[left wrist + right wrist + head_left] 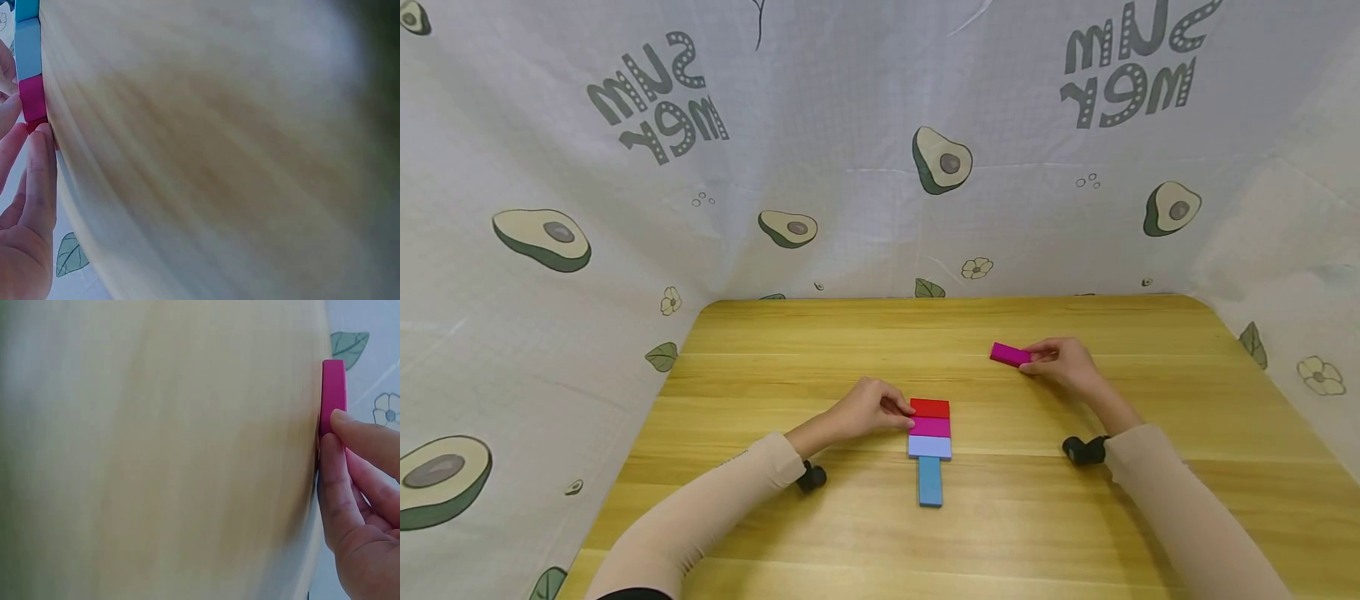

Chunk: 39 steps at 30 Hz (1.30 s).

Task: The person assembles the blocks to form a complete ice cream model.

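Observation:
My right hand (1063, 364) pinches one end of a magenta block (1008, 354) between thumb and fingers, at the far right of the table. The right wrist view shows that magenta block (334, 387) with its other end free. My left hand (867, 407) touches the left edges of a red block (929, 407) and a second magenta block (930, 427), which lie against each other. A lavender block (929, 447) lies below these, and a blue block (929, 482) set lengthwise meets its near side. In the left wrist view the left fingertips (41, 129) reach the red block.
The blocks lie on a wood-grain table (820, 533). A white cloth (850, 100) printed with avocados and lettering hangs behind and beside it. A small black device sits at each wrist, the right one (1084, 451) close to the tabletop.

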Each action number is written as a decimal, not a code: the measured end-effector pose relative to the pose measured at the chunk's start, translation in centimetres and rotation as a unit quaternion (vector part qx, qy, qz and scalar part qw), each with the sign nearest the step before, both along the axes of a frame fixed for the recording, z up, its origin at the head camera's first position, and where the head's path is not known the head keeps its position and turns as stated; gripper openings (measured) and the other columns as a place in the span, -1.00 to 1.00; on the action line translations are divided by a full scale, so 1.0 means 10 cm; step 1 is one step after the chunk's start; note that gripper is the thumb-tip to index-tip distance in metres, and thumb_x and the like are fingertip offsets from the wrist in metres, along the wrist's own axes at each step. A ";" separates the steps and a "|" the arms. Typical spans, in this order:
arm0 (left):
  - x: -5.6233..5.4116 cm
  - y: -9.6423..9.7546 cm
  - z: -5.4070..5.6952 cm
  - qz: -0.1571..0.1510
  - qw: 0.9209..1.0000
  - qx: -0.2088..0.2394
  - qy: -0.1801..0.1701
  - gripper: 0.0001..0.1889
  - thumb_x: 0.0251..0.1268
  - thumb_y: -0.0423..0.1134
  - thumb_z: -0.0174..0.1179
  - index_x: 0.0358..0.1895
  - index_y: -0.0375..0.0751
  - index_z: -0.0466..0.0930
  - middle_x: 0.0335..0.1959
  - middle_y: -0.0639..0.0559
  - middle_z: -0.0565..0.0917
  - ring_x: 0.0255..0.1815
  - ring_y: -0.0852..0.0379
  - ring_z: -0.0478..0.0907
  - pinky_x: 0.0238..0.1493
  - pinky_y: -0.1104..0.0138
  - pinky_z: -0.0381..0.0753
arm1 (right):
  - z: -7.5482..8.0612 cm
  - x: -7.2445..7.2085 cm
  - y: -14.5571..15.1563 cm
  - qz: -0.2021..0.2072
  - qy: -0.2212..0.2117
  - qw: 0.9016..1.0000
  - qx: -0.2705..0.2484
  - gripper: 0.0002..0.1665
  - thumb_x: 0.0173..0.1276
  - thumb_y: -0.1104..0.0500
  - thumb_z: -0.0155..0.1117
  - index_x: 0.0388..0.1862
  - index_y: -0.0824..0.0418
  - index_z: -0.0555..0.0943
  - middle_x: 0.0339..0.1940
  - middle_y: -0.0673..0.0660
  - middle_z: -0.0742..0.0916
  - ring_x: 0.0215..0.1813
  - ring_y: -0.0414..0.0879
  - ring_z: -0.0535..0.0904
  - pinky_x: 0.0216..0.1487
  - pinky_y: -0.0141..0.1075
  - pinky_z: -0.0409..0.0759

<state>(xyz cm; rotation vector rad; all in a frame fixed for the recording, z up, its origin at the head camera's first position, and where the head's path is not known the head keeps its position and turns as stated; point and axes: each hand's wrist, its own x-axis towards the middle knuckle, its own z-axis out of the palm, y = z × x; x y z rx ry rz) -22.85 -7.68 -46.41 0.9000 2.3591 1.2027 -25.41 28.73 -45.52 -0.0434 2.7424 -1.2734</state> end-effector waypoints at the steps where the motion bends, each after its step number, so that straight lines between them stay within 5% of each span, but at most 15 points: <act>1: 0.00 0.00 0.00 0.000 1.000 0.000 -0.001 -0.90 0.18 -0.32 0.45 -0.25 -0.22 0.79 -0.30 0.09 0.74 -0.34 0.36 0.65 -0.24 0.47 0.67 | 0.00 0.00 -0.01 0.003 -0.001 1.000 -0.004 -0.48 0.29 0.23 0.46 0.09 0.58 0.58 -0.25 0.28 0.72 -0.29 -0.11 0.60 -0.32 -0.47 0.57; 39: 0.00 -0.02 0.01 -0.002 1.000 0.000 -0.001 -0.90 0.19 -0.31 0.44 -0.24 -0.21 0.79 -0.29 0.10 0.74 -0.34 0.36 0.65 -0.23 0.47 0.67 | -0.04 0.07 -0.60 0.062 -0.009 0.998 -0.015 -0.58 0.20 0.29 0.52 -0.03 0.51 0.66 -0.32 0.18 0.71 -0.29 -0.02 0.59 -0.29 -0.41 0.60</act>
